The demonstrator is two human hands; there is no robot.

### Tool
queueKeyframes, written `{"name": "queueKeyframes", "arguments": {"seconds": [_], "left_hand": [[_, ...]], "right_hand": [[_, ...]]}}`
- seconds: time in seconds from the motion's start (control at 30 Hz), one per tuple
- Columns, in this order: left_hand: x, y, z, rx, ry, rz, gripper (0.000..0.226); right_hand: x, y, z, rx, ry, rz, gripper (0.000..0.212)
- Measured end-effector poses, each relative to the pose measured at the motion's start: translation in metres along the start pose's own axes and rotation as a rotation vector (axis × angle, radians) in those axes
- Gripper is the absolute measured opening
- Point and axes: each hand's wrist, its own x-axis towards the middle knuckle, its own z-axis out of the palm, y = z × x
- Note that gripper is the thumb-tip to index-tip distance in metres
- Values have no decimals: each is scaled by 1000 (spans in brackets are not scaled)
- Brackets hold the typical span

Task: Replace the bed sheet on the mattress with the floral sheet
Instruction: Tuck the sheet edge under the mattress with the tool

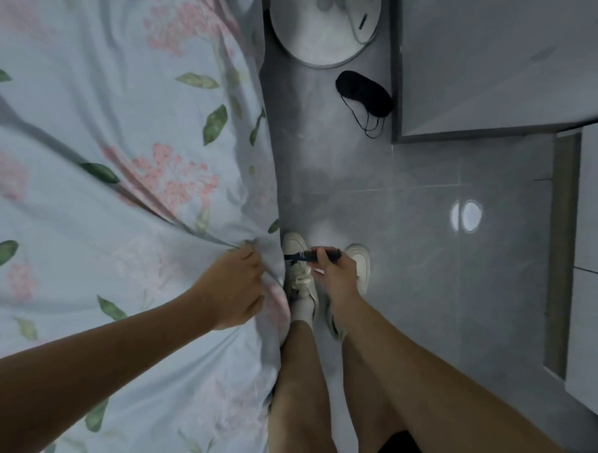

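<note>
- Left hand (237, 290), nearest, bunches the floral sheet (100, 187) at the bed's edge; thin, smooth cotton, creases fanning from the grip.
- Right hand (337, 271) holds a black strap clip (312, 255) beside that edge.
- Risk: a bunched or loosely caught hem could slip free of the clip.

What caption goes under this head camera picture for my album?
Left hand grips the floral sheet at the bed's edge while the right hand holds a black clip.
</note>
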Motion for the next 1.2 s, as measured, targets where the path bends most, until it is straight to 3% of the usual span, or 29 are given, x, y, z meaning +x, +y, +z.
{"name": "queueKeyframes", "arguments": {"seconds": [0.13, 0.3, 0.47, 0.57, 0.7, 0.8, 0.9, 1.0, 1.1, 1.2], "left_hand": [[1, -8, -5, -14, -12, 24, 49], [-5, -2, -15, -23, -103, 6, 46], [-18, -3, -22, -45, -46, 7, 42], [-21, -4, -29, -42, -60, 14, 39], [-22, -3, -35, -93, -32, 19, 34], [-20, -8, -28, -66, 15, -9, 31], [-15, -5, -21, -101, -32, 4, 33], [-12, -7, -16, -119, -50, -8, 37], [-7, -8, -16, -106, -61, -8, 38], [-2, -6, -13, -95, -72, -16, 42]], "right_hand": [[3, 5, 30, -1, -10, 1, 13], [5, 10, 40, 25, 48, -66, 29], [3, 0, 39, 112, 164, -18, 23], [5, -2, 55, 161, 47, 86, 17], [7, 11, 106, -13, -114, 212, 21], [13, 19, 130, 77, -165, 269, 20], [30, 18, 111, 134, 23, 181, 32], [45, -8, 70, 283, 189, 111, 31], [51, -24, 47, 130, 74, -42, 30], [50, -9, 53, -282, -153, -75, 15]]}}
